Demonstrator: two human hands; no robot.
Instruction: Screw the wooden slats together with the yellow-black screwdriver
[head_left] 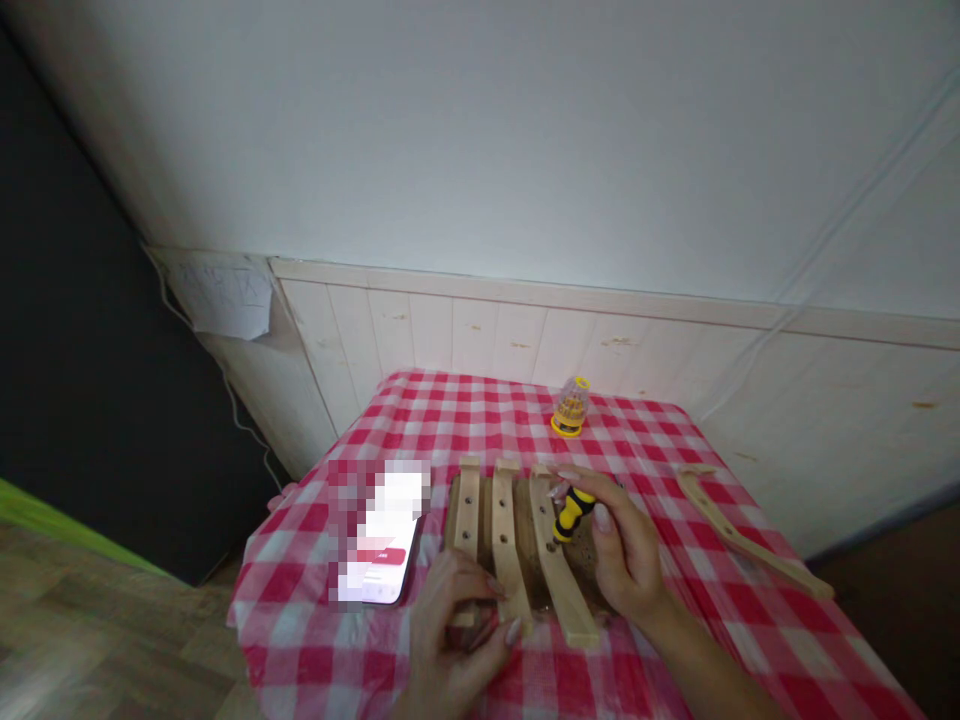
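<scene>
Screwdriver (pixel 574 514), short, yellow and black, leans over the right-hand slat (pixel 564 585) of three on a brown board (pixel 486 500), its tip at the nearer of the two dark fixings there; whether it is seated is too small to tell. The right hand (pixel 628 560) is partly closed, thumb and fingers wrapped about the handle. To its left, the left hand (pixel 437 625) is half curled over the near ends of the left slat (pixel 469 480) and the middle slat (pixel 503 490); whether it grips or merely rests, I cannot tell. For good turning, the shaft would best stand square to the slat, pressed firmly downward so the tip does not slip and scar the wood, and the left hand's weight should help steady the board. Farther right lies a loose fourth slat (pixel 739 542); on the left is a lit phone (pixel 390 555), and at the far side a clear, yellow-based bit case (pixel 571 405), all on a red-and-white checked cloth (pixel 480 415) before pale panelling (pixel 495 335).
</scene>
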